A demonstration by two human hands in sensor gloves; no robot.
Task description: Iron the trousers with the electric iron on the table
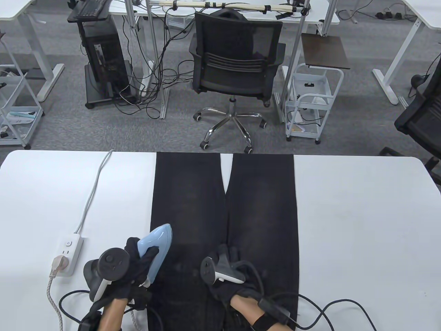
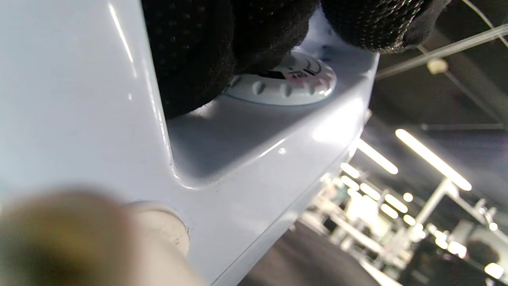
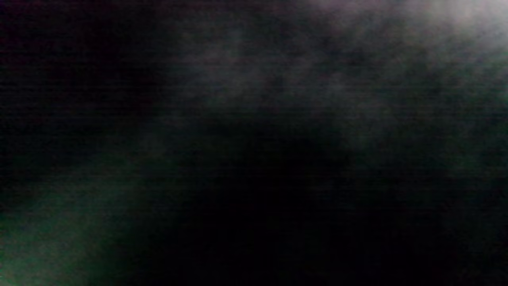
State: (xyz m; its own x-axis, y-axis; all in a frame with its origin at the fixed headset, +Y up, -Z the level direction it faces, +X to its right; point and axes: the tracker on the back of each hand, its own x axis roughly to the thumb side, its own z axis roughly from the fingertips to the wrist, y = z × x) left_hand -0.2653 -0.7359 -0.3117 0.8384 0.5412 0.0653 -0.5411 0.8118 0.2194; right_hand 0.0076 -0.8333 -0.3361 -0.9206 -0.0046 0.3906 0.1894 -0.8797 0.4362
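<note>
Your left hand (image 1: 137, 262) grips the handle of the pale blue iron (image 1: 158, 243), whose nose points away from you over the near left leg of the black trousers (image 1: 224, 220) spread on the white table (image 1: 361, 224). Just right of it, your right hand (image 1: 229, 267) lies flat on the cloth, fingers straight. A power strip (image 1: 69, 253) sits left of your left hand.
</note>
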